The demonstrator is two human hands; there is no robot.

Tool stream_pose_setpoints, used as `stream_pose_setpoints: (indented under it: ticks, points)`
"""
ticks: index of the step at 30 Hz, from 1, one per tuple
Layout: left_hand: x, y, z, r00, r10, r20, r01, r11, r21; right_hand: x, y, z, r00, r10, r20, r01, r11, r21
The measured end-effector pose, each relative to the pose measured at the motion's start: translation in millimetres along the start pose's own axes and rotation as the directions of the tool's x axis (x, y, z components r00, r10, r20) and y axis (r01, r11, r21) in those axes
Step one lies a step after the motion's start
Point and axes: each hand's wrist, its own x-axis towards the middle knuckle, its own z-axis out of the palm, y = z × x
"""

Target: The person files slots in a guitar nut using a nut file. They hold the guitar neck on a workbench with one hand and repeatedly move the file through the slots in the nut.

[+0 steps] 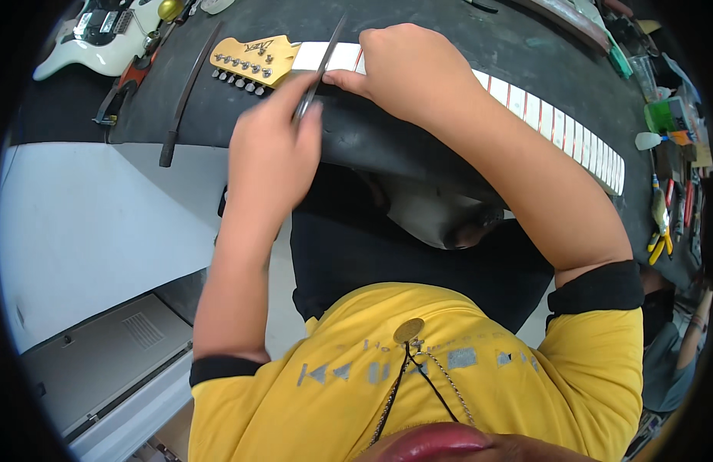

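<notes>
The step in hand looks like working a slim metal file [333, 41] across the guitar neck [553, 123], close to its headstock end. The left hand [276, 146] pinches the file between thumb and fingers, the blade slanting away beyond the grip and crossing over the neck; blur hides whether it bears on a fret. The right hand [410, 73] lies over the neck just right of that grip, its thumb stretched toward the file; its fingers are hidden, so how tightly they close cannot be told. The next move seems to call for a steady, level stroke, with the right hand bracing the neck and its thumb clear of the edge.

Counted: one neck, running rightward from beneath the right hand; one headstock [252, 60], just beyond and left of the left grip, with six tuner posts; one file held, one long dark tool [191, 96] lying farther left; one white guitar body [102, 46], beyond that. The white strips between frets are partly covered, so their full count cannot be given.
</notes>
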Motion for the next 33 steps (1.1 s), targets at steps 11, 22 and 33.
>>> stream_pose_setpoints:
  ticks: [11,22,33]
  points:
    - [-70.6,-19.6,-11.2,0.999,-0.035,-0.030,0.033,0.998,-0.060,-1.9,-6.4,1.0,1.000,0.003,-0.001,-0.003,1.000,0.002]
    - [-87.2,-18.8,-12.7,0.998,-0.064,-0.026,0.062,0.994,-0.087,-0.1,-2.5,4.7,1.000,0.016,0.023,-0.016,1.000,-0.002]
    - [-55.5,-9.1,-1.9,0.999,0.002,-0.037,-0.004,0.999,-0.048,-2.7,5.7,-0.3,1.000,0.002,-0.003,-0.002,1.000,-0.012]
